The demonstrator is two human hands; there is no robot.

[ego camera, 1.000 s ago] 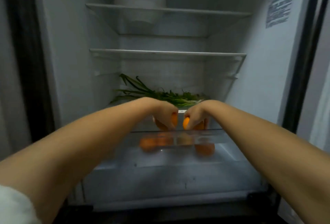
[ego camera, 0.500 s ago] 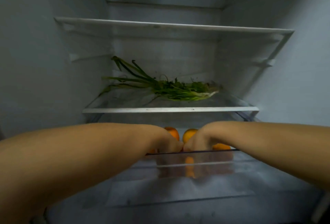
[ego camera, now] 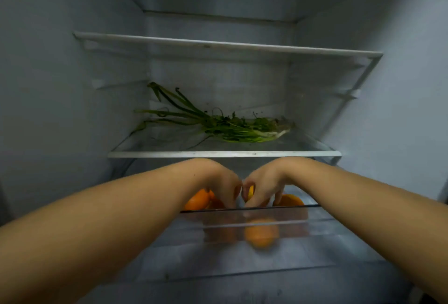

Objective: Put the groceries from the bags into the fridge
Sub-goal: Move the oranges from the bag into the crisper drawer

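Both my arms reach into the open fridge, under the shelf with the greens. My left hand [ego camera: 225, 182] and my right hand [ego camera: 263, 186] meet over a clear drawer [ego camera: 312, 214] at the bottom. Several oranges [ego camera: 197, 199] lie in that drawer, one more [ego camera: 289, 200] at the right. My right hand's curled fingers hold a small yellow-orange fruit [ego camera: 251, 192]. My left hand's fingers point down among the oranges; I cannot tell whether they grip one. Another orange [ego camera: 260, 233] shows blurred through the drawer's front wall.
A bunch of green onions and herbs [ego camera: 232, 126] lies on the glass shelf [ego camera: 223, 154] above the drawer. A higher shelf [ego camera: 228, 45] holds nothing I can see. The fridge walls close in on both sides.
My head has come closer to the fridge and lower. Both hands have gone down from the drawer's edge into the drawer, with the oranges.
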